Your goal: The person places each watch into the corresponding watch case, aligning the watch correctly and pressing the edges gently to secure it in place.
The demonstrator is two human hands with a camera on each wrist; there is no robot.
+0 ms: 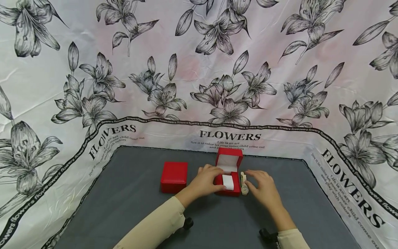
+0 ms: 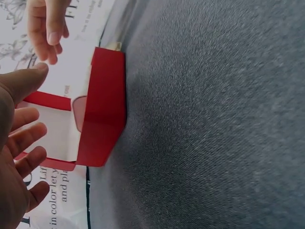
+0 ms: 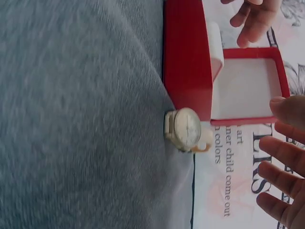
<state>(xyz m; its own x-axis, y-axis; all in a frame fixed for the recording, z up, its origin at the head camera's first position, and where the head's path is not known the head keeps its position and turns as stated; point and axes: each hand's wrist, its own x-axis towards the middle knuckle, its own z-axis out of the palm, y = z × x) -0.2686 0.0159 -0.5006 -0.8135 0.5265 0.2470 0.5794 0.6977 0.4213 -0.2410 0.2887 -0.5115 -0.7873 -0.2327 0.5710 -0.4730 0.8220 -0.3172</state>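
Note:
A red watch box (image 1: 236, 190) stands with its lid raised, showing a white lining and a white cushion (image 1: 228, 182) inside. Right beside it on the grey cloth lies a wristwatch (image 1: 244, 188) with a pale strap and a round light dial, seen closer in the right wrist view (image 3: 187, 128). My left hand (image 1: 203, 181) is over the box's left side, fingers spread, and in the left wrist view (image 2: 21, 152) it holds nothing. My right hand (image 1: 264, 189) hovers just right of the wristwatch, its fingers apart and relaxed in the right wrist view (image 3: 288, 164).
A second red box (image 1: 174, 177), lid down, sits to the left of the open one. The grey cloth (image 1: 136, 193) meets a white flower-printed sheet (image 1: 168, 138) that rises behind and at both sides. The open lid (image 1: 229, 160) stands near that back edge.

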